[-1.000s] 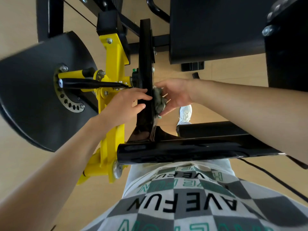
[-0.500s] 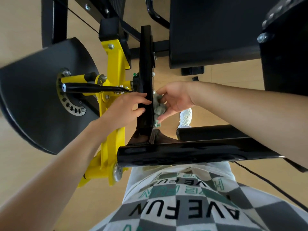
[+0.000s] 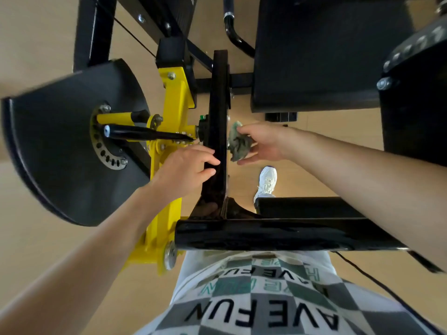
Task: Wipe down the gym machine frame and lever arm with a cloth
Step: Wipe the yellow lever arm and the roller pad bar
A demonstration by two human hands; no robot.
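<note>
Here the cloth [image 3: 238,142], a grey-green wad, sits at the right face of the black upright bar [image 3: 219,105], about halfway along it. It is pinched between the thumb and bent fingers of the right hand [image 3: 264,143]. Whether the wad actually presses on the paint or hangs just off it cannot be told from this angle. The left hand [image 3: 185,170] is on the other side of the same bar, fingers curled round its left edge, and looks to be steadying it. Just left of that lies the yellow lever arm [image 3: 175,100]. At its near end the bar meets a glossy black cross tube [image 3: 266,234].

The step in hand looks like the wipe of the bar's right face. To do it well, I would flatten the wad so more fabric meets the metal and press it flush. Long strokes should run from the cross tube to the far end, working round the bolt heads on that face. The left hand's grip should stay clear of the pivot by the yellow lever arm.

The right face is seen edge-on, so any dirt on it is hidden. Part of the yellow lever arm is behind the left wrist. The big round plate [image 3: 60,146] blurs at its left edge, and the black pad [image 3: 314,56] is cut off at the top. A white shoe [image 3: 267,181] shows on the floor below.
</note>
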